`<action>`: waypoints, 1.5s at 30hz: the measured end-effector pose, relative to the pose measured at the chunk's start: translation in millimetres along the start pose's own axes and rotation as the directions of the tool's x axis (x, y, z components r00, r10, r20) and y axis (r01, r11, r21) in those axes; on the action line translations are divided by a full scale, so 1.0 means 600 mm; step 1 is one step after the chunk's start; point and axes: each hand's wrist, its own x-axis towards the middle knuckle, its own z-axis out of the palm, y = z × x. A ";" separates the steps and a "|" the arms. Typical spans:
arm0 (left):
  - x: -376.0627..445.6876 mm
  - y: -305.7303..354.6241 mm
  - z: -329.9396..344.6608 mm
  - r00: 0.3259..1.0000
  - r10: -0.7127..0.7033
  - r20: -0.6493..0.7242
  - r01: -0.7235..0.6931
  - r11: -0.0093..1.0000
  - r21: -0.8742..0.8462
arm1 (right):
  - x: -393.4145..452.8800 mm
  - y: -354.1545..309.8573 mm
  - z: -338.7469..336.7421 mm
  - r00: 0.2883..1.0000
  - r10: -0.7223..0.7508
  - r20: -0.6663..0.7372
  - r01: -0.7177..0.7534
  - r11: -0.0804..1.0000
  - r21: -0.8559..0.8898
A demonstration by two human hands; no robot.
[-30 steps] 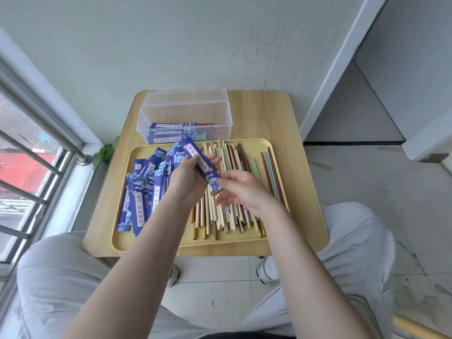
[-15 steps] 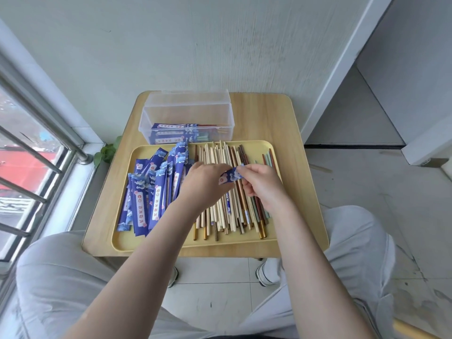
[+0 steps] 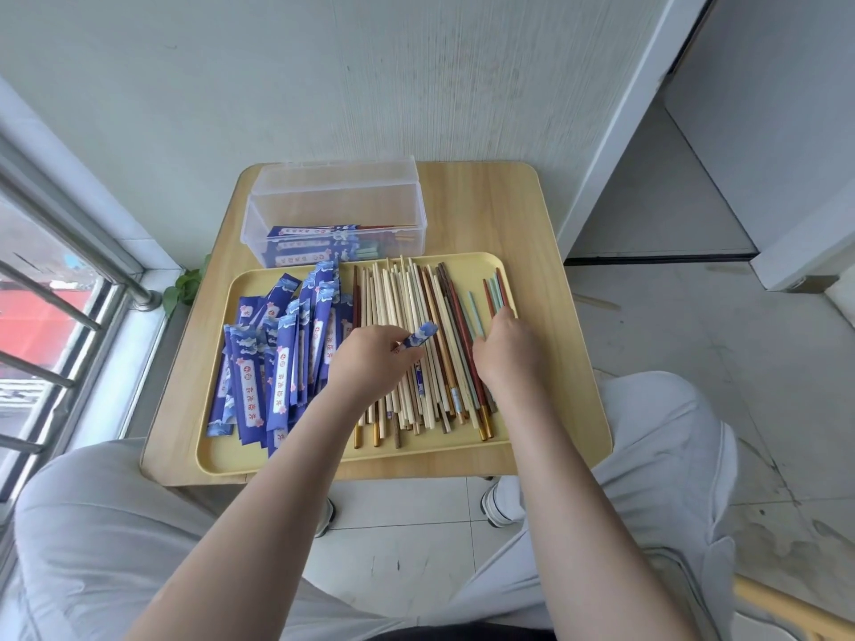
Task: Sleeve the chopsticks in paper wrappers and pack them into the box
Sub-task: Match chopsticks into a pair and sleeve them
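Near the centre of the frame the left hand (image 3: pixel 370 358) pinched one blue paper wrapper (image 3: pixel 420 335), its free end angled up and to the right above the loose chopsticks (image 3: pixel 416 335); just to its right the right hand (image 3: pixel 506 349) curled its fingers down onto the reddish and pale green sticks at the pile's right edge, though whether it gripped any could not be told. The sticks lay side by side across the right half of a yellow tray (image 3: pixel 462 448); a heap of blue wrappers (image 3: pixel 273 358) filled its left half, close to the left rim. Above the tray, touching its far edge, stood a clear plastic box (image 3: pixel 335 210) holding a few sleeved pairs; bare wooden table (image 3: pixel 490 205) showed right of the box.
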 end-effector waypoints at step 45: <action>-0.027 -0.020 -0.021 0.987 -0.107 -0.117 0.041 0.886 -0.462 | -0.009 -0.033 -0.074 0.989 -0.140 -0.053 0.131 0.637 0.759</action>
